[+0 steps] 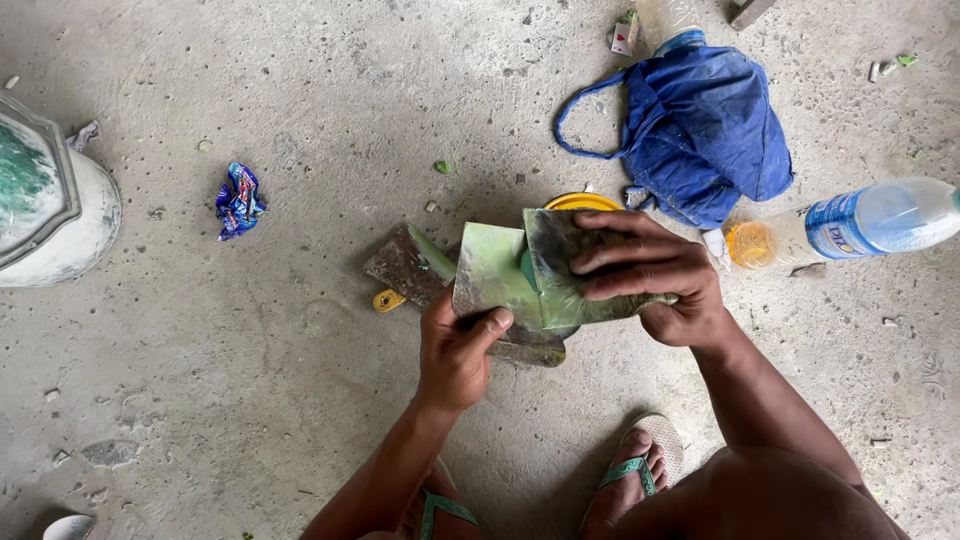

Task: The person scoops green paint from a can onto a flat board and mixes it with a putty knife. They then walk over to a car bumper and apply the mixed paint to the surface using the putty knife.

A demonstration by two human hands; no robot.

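Hands grip 2 overlapping green-smeared scraper blades: left hand [455, 350] one [490, 275], right hand [650, 275] another [560, 262], both lying roughly crosswise.

The floor [250, 380] is bare grey concrete, pitted, dusty and scattered with small chips. Reference landmark: the crumpled blue cloth bag [700, 130], lying near the upper right. Just below and to the right of the bag, a clear plastic bottle [850, 225] lies on its side. Far left of the bag stands a white container [55, 210] with green residue. Between them lies a crumpled blue wrapper [238, 200]. Lighting is soft, diffuse daylight.
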